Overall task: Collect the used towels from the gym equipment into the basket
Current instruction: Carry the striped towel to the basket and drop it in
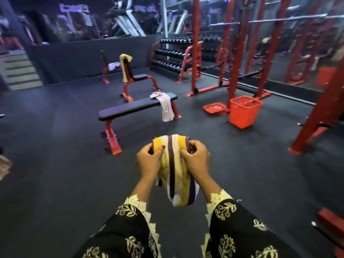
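A yellow-and-purple striped towel (pixel 175 175) is gripped at its top edge by the left hand (pixel 149 161) and the right hand (pixel 195 159), fingers curled round the cloth. A pale towel (pixel 166 108) is draped over the end of the flat bench (pixel 126 109). The red basket (pixel 241 118) is stood well apart, to the right.

No writing is coming through clearly enough to read. A glowing pale-purple lettered sign (pixel 74 8) is showing high on the dark back wall (pixel 40 25) at the upper left, but blur is smearing its characters into one another. The first one is possibly a C, and the others are dissolving into streaks of light.
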The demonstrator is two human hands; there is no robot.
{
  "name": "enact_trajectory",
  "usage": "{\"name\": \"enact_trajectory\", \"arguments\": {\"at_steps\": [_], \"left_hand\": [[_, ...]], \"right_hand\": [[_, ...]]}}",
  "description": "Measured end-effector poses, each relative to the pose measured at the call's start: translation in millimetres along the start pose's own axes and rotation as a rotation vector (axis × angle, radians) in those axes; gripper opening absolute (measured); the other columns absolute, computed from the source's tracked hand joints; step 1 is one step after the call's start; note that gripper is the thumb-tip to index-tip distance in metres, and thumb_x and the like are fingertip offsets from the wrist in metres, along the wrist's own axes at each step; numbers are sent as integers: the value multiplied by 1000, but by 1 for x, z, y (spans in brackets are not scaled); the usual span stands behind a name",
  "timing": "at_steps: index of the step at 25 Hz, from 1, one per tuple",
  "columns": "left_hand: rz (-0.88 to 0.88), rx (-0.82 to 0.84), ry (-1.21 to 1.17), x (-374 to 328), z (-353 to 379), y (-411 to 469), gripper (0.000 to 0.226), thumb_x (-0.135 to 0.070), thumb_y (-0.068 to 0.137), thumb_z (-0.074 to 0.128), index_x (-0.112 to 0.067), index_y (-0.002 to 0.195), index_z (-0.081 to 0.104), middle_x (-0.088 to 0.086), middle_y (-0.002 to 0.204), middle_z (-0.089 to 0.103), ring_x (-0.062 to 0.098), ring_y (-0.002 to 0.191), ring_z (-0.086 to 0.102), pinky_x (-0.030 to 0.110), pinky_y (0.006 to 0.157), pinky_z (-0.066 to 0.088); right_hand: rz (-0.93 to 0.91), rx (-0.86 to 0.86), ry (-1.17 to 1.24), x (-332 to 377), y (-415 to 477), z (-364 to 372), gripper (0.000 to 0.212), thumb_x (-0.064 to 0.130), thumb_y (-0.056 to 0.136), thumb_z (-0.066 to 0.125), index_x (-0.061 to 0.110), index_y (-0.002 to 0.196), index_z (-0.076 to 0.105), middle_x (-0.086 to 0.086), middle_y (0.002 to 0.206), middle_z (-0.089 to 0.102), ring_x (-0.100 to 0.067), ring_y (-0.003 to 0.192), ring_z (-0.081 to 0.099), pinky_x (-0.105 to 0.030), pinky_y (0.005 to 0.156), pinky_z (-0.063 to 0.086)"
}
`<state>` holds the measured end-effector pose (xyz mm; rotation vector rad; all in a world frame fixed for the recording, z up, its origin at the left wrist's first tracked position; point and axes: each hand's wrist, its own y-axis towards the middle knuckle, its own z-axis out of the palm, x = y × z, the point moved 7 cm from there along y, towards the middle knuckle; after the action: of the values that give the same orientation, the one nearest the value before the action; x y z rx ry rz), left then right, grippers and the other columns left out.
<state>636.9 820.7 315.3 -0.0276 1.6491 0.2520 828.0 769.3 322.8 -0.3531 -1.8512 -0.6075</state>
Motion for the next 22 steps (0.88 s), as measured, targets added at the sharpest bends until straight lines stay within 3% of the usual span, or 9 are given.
{"name": "enact_trajectory", "arguments": {"at_steps": [3,8,13,15,22], "left_hand": [[-3,86,14,16,97,59,7,-22,77,75,-18,75,70,-5,71,70,9,64,59,34,65,53],[-13,217,18,21,258,168,8,-24,76,76,-18,78,72,-8,71,70,7,64,60,29,61,51],[-19,390,-19,13,427,250,9,-23,75,77,-17,75,71,-7,67,70,6,60,61,27,56,50],[-12,441,-16,16,489,277,10,-25,75,76,-18,71,70,-9,62,68,5,56,58,28,54,48],[13,544,29,40,723,394,8,-23,76,76,-17,78,72,-3,76,73,13,72,66,41,74,57]], "right_hand": [[40,-97,-32,-43,86,-25,27,25,72,73,19,98,69,2,95,67,-9,82,61,-7,64,39],[116,-212,-72,-95,237,-60,22,23,70,74,21,91,67,1,91,68,-13,82,63,-26,73,49],[176,-366,-96,-138,376,-121,24,22,69,75,30,88,62,3,89,68,-7,78,62,-14,66,43],[190,-425,-101,-160,425,-143,24,23,70,75,30,89,62,3,90,68,-6,79,62,-16,68,45],[222,-519,-123,-258,638,-204,28,22,71,75,20,98,68,0,93,69,-14,85,65,-31,78,53]]}}
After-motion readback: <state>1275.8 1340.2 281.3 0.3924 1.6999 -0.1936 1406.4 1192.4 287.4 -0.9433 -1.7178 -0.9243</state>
